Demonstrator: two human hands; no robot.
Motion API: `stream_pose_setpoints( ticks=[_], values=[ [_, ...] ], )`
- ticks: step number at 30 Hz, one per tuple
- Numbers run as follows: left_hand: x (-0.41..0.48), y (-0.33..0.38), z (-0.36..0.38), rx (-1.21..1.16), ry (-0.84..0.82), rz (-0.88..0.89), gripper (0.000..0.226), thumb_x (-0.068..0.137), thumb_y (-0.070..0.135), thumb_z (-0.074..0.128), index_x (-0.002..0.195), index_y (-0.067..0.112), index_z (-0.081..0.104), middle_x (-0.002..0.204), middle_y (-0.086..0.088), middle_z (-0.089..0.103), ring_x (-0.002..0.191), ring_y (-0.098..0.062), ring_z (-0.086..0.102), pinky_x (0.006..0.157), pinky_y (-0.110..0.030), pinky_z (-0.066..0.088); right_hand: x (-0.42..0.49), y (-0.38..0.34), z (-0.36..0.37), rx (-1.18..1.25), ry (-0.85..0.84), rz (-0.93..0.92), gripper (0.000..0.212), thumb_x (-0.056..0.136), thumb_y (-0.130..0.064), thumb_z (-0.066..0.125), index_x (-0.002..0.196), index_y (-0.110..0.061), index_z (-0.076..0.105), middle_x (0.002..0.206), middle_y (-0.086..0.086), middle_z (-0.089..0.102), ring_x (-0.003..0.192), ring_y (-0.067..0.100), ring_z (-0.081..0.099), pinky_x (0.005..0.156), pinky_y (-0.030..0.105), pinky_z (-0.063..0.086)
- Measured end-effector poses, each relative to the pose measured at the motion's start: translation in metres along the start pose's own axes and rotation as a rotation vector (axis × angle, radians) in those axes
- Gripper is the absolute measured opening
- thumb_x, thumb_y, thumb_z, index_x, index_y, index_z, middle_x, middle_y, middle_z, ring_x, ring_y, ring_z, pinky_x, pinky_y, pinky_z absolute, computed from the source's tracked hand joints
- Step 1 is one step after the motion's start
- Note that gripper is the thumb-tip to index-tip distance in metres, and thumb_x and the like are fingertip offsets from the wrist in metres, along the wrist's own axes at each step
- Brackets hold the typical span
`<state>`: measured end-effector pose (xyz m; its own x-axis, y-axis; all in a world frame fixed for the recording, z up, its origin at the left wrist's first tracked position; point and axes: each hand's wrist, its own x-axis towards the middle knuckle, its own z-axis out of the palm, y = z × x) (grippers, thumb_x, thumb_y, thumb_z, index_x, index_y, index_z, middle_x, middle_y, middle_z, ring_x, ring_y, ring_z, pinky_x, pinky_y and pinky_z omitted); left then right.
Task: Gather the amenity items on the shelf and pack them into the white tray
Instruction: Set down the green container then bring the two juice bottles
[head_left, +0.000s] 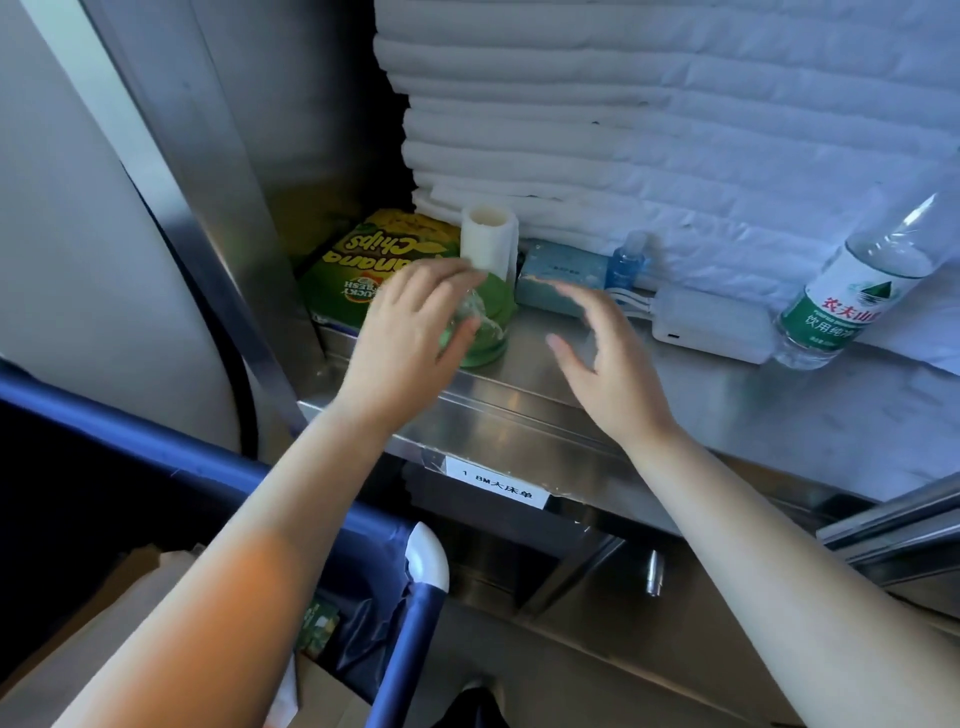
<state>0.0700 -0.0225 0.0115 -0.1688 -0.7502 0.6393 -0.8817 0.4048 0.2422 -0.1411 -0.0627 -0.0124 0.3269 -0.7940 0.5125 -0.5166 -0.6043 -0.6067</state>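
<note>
Step in hand, as judged: first pick off the steel shelf (545, 395). The left hand (400, 338) curls its fingers (447, 273) and thumb round a green container (485, 338), though the view is blurred. The right hand (608, 358) hovers with fingers (571, 293) spread wide, holding nothing.

Advise lifting straight up. A banana chips bag (358, 265) lies left of the left fingers, and a white roll (488, 241) just beyond them could topple.

Container: translucent green, rounded, glossy. White tray not in view.

Clear green container (485, 335) under the fingers of the left hand (408, 332) (blurred); white roll (488, 241) stands upright just behind.
</note>
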Motion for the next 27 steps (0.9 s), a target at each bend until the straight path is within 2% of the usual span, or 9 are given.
stream_pose_setpoints(
  ticks=[2,4,7,10,14,20,23,25,27],
  values=[
    [-0.006,0.025,0.012,0.001,-0.026,0.193,0.032,0.093,0.02,0.052,0.121,0.008,0.06,0.124,-0.009,0.058,0.114,-0.027,0.052,0.096,-0.039,0.041,-0.016,0.015,-0.018,-0.15,-0.021,0.097,0.041,0.091,-0.023,0.059,0.13,-0.013,0.05,0.134,0.001,0.051,0.126,0.014,0.045,0.104,0.016,0.029],
    [-0.01,0.048,0.033,-0.032,-0.132,0.283,0.032,0.091,0.02,0.054,0.12,0.008,0.06,0.123,-0.008,0.059,0.11,-0.028,0.054,0.094,-0.039,0.043,-0.035,0.028,-0.035,-0.323,-0.102,0.185,0.04,0.092,-0.027,0.057,0.128,-0.011,0.053,0.134,0.004,0.05,0.126,0.019,0.044,0.101,0.021,0.03],
    [-0.015,0.072,0.067,-0.044,-0.313,0.176,0.041,0.092,0.03,0.048,0.127,0.009,0.055,0.127,-0.009,0.056,0.113,-0.029,0.053,0.096,-0.039,0.043,-0.062,0.034,-0.05,-0.556,-0.136,0.194,0.041,0.095,-0.034,0.045,0.125,-0.009,0.058,0.133,0.006,0.054,0.123,0.025,0.05,0.102,0.033,0.037],
    [-0.017,0.081,0.089,0.099,-0.374,0.11,0.049,0.091,0.042,0.039,0.126,0.012,0.057,0.127,-0.008,0.058,0.115,-0.028,0.054,0.095,-0.038,0.04,-0.08,0.032,-0.055,-0.669,-0.158,0.179,0.052,0.096,-0.039,0.03,0.131,-0.009,0.055,0.138,0.009,0.052,0.127,0.027,0.049,0.107,0.039,0.037],
    [-0.021,0.08,0.099,0.104,-0.318,0.094,0.051,0.092,0.047,0.036,0.123,0.015,0.059,0.126,-0.006,0.059,0.116,-0.027,0.053,0.096,-0.038,0.038,-0.085,0.033,-0.054,-0.693,-0.173,0.206,0.052,0.097,-0.041,0.032,0.136,-0.011,0.05,0.143,0.007,0.047,0.132,0.026,0.044,0.111,0.038,0.029],
    [-0.025,0.106,0.086,0.115,-0.364,-0.011,0.055,0.09,0.048,0.033,0.121,0.012,0.061,0.126,-0.01,0.059,0.121,-0.03,0.051,0.101,-0.045,0.037,-0.096,0.024,-0.06,-0.692,-0.26,0.256,0.056,0.097,-0.042,0.042,0.146,-0.016,0.033,0.154,0.004,0.029,0.142,0.023,0.025,0.116,0.033,0.014],
    [-0.034,0.127,0.078,0.097,-0.387,-0.018,0.047,0.091,0.049,0.042,0.122,0.018,0.06,0.127,-0.006,0.059,0.123,-0.028,0.049,0.101,-0.045,0.037,-0.118,0.003,-0.074,-0.724,-0.259,0.243,0.054,0.092,-0.041,0.051,0.139,-0.015,0.042,0.144,0.005,0.042,0.134,0.025,0.036,0.11,0.032,0.026],
    [-0.038,0.142,0.07,0.038,-0.43,-0.061,0.044,0.094,0.051,0.04,0.122,0.025,0.06,0.128,0.002,0.057,0.123,-0.021,0.046,0.097,-0.04,0.04,-0.138,-0.014,-0.092,-0.675,-0.194,0.255,0.045,0.089,-0.037,0.057,0.128,-0.014,0.054,0.129,0.003,0.052,0.122,0.022,0.046,0.099,0.031,0.039],
    [-0.041,0.165,0.059,-0.035,-0.478,-0.112,0.043,0.094,0.052,0.036,0.122,0.03,0.059,0.128,0.01,0.055,0.12,-0.014,0.045,0.094,-0.036,0.043,-0.161,-0.031,-0.117,-0.645,-0.112,0.245,0.039,0.086,-0.032,0.063,0.12,-0.012,0.061,0.122,0.003,0.057,0.115,0.022,0.052,0.095,0.031,0.043]
  ],
)
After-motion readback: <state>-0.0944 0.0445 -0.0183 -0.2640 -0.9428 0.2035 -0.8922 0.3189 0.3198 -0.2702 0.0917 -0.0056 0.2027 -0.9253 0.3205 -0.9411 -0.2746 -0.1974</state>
